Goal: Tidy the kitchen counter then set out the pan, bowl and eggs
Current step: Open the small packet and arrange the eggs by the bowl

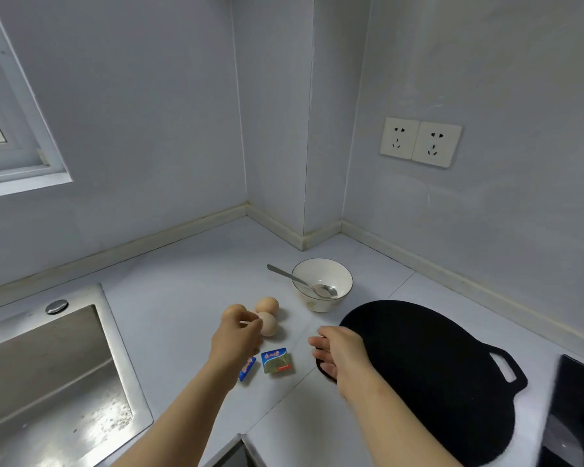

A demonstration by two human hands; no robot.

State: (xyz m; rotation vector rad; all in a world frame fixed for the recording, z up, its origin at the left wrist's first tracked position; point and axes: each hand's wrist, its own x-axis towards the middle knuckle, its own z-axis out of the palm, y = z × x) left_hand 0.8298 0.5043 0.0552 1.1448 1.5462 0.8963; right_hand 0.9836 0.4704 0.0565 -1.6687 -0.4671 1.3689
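Two brown eggs lie touching on the white counter. A third egg shows just past my left hand, whose curled fingers close around it. A white bowl with a metal spoon inside stands behind and to the right of the eggs. The black flat pan lies at the right, its handle pointing right. My right hand hovers over the pan's left edge with relaxed, spread fingers and holds nothing.
Two small blue foil packets lie between my wrists. A steel sink fills the left side. A dark cooktop sits at the right edge. Two wall sockets are above the pan.
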